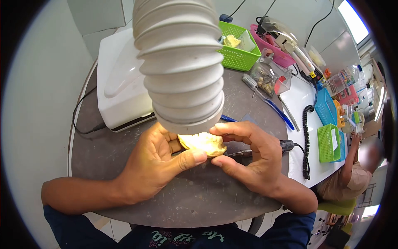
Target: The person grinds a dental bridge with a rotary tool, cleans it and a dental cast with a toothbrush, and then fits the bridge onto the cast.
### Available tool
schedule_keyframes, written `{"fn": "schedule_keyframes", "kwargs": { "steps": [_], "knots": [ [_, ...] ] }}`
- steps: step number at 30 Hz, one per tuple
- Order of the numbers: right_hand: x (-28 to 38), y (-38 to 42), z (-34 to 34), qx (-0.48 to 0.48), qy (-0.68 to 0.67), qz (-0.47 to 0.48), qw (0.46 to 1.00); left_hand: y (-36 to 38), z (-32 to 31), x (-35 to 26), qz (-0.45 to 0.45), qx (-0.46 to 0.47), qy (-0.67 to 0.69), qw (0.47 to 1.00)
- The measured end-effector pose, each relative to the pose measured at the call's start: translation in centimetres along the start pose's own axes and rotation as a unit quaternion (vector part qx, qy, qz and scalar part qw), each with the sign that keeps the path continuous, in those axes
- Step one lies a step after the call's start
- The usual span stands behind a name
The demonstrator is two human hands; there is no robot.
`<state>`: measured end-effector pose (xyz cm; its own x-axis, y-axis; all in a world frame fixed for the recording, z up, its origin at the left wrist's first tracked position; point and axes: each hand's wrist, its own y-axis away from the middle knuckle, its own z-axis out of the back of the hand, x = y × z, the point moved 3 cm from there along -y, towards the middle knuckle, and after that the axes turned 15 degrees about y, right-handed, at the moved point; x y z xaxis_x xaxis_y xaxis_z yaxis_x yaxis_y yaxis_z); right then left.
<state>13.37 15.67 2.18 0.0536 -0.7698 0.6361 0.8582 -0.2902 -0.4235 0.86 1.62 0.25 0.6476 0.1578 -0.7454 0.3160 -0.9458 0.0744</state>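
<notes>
A pale yellow, irregular cast-like piece (pixel 204 143) is brightly lit just below the mouth of a white ribbed hose (pixel 182 62). My left hand (pixel 155 159) grips the piece from its left side, the thumb along its lower edge. My right hand (pixel 255 157) is curved round its right end, with thumb and fingertips close to or on the piece; whether they press on it is hard to tell. Behind my right hand lies a dark rotary handpiece (pixel 286 145) with a cord, partly hidden by the fingers.
A white machine (pixel 124 83) stands at the left. Toward the back right are a green basket (pixel 240 60), a pink basket (pixel 282 56), a clear box (pixel 269 76) and a blue-handled brush (pixel 273 108). A co-worker (pixel 352 170) sits at the far right.
</notes>
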Motion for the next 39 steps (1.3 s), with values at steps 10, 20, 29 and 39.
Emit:
{"fn": "schedule_keyframes", "kwargs": {
  "steps": [10, 20, 29, 39],
  "knots": [
    [0.3, -0.2, 0.2, 0.020, 0.017, 0.020, 0.999, -0.2, 0.3, 0.5, 0.014, 0.006, 0.020, 1.000],
    [0.3, -0.3, 0.2, 0.021, 0.025, 0.052, 0.998, -0.1, 0.5, 0.6, 0.011, 0.007, 0.041, 0.999],
    [0.5, -0.3, 0.4, 0.016, 0.037, 0.059, 0.997, 0.0, -0.1, 0.2, -0.017, 0.009, -0.026, 0.999],
    [-0.3, 0.4, 0.3, -0.004, -0.005, -0.008, 1.000, 0.0, 0.0, -0.7, -0.038, 0.002, -0.125, 0.991]
  ]
}}
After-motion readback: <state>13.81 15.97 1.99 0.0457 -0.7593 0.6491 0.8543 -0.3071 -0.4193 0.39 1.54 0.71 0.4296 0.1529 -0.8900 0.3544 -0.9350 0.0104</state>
